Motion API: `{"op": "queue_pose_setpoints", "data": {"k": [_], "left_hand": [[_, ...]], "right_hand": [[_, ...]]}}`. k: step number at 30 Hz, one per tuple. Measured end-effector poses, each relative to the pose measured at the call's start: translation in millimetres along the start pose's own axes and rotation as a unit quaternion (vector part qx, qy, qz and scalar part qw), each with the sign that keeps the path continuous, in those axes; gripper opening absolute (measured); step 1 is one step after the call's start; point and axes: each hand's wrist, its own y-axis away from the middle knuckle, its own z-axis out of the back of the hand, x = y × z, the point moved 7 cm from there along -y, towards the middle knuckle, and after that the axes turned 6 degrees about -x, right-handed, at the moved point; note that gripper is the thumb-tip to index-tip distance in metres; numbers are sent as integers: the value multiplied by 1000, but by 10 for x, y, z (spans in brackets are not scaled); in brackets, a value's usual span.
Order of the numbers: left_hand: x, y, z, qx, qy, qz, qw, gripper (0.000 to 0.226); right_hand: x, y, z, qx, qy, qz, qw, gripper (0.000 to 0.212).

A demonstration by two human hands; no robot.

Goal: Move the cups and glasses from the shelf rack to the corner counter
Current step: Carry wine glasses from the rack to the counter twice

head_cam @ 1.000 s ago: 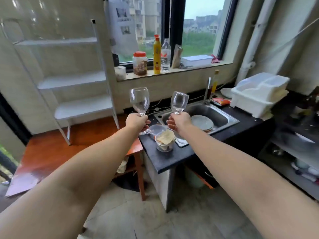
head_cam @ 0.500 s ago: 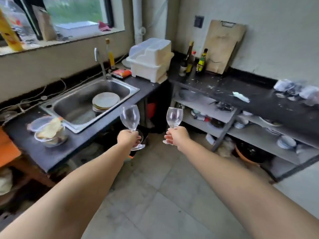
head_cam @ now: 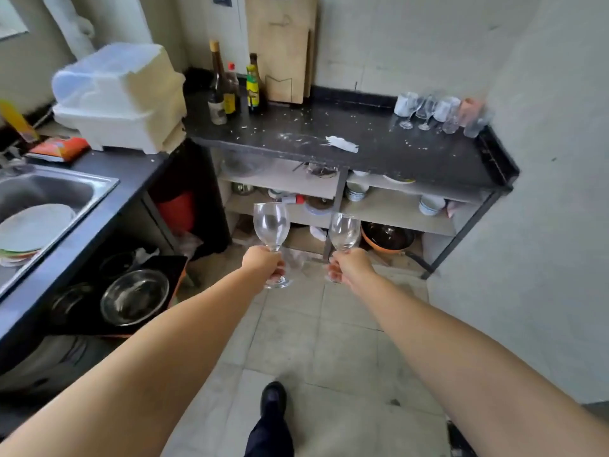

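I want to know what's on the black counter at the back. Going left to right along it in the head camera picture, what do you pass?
On the black counter: bottles → wooden cutting board leaning on the wall → white scrap → cluster of cups and glasses in the far right corner.

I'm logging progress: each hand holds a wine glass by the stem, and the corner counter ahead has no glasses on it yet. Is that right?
Not quite. The left hand and right hand each hold a wine glass by the stem, but the head view shows the corner counter already has a group of glasses and cups at its far right end.
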Motion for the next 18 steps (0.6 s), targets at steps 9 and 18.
{"op": "queue_pose_setpoints", "data": {"k": [9,18], "left_hand": [[-1011,-858,-996,94,-69,-34,993,11],[-1790,-1324,-2108,169,-86,-14,982,23]], "right_hand": [[777,-932,458,-72,-55,8,996,14],[1408,-1689,1071,-120,-65,7,991,18]]}}
